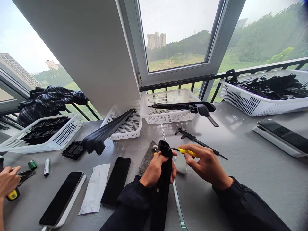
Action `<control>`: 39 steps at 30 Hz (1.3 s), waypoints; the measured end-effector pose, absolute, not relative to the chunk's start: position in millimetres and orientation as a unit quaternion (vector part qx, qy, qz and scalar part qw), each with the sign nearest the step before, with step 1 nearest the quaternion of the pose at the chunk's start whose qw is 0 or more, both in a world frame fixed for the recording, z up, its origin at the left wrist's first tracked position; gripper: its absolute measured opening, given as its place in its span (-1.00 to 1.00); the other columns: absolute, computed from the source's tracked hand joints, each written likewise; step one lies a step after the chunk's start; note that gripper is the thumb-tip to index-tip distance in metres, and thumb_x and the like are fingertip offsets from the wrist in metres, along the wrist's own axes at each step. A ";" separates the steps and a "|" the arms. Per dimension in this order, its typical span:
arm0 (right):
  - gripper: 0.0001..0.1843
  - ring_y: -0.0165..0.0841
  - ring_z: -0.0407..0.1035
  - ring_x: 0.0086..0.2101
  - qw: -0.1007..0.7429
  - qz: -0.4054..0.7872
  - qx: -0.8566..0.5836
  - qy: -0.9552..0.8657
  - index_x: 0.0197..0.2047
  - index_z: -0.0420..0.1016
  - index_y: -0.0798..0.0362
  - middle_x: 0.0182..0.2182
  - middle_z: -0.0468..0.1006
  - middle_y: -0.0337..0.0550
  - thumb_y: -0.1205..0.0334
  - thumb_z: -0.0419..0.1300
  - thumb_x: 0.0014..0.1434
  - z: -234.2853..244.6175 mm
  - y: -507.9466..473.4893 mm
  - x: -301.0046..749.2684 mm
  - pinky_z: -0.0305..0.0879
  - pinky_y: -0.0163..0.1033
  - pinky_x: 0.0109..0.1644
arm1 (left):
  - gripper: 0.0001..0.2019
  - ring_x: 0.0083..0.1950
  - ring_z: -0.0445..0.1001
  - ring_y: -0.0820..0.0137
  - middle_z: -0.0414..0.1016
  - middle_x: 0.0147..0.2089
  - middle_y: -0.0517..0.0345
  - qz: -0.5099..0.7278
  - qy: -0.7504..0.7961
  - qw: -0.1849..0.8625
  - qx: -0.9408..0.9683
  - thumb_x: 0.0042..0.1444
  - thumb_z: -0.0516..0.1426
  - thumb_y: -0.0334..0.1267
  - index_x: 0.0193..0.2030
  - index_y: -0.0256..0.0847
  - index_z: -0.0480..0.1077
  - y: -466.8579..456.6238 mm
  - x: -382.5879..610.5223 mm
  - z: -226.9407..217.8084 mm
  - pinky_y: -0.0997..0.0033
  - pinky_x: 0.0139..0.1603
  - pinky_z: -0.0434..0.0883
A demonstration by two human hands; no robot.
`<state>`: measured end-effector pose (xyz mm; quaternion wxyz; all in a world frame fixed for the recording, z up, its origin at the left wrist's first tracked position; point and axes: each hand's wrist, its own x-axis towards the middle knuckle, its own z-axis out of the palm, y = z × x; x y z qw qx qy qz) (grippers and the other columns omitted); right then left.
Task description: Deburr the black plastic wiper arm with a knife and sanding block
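Note:
My left hand (154, 170) is wrapped round a long black plastic part (166, 181), which stands tilted up with its hollow, ribbed end on top. In my right hand (208, 163) I grip a small yellow-handled tool (186, 152); its thin dark tip points left at the edge of that upper end. Whether the tip touches the plastic cannot be made out. Behind my left hand lies a grey cloth (147, 160) with a small tool on it. A black caliper (199, 141) rests beyond my right hand.
White baskets (168, 121) along the window hold black plastic parts; some long ones (106, 131) stick out over the rim. Phones (116, 181), a white paper (95, 189) and a marker (47, 167) lie to the left. Another person's hand (8, 179) with a yellow-black tool shows at far left.

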<state>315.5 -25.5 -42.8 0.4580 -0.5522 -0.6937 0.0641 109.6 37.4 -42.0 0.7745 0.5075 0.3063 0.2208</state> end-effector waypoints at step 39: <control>-0.73 -0.28 0.63 -0.34 0.423 0.089 -0.573 -0.696 -0.13 0.67 -0.02 -0.28 0.75 -0.17 0.33 0.12 0.30 -50.8 -26.3 309.3 0.45 -0.22 -0.23 | -0.56 -0.61 0.42 0.36 0.54 -0.52 0.17 0.322 0.407 0.749 0.412 0.13 0.14 0.11 -0.04 -0.21 0.42 43.4 109.7 -41.1 0.43 -0.59 0.36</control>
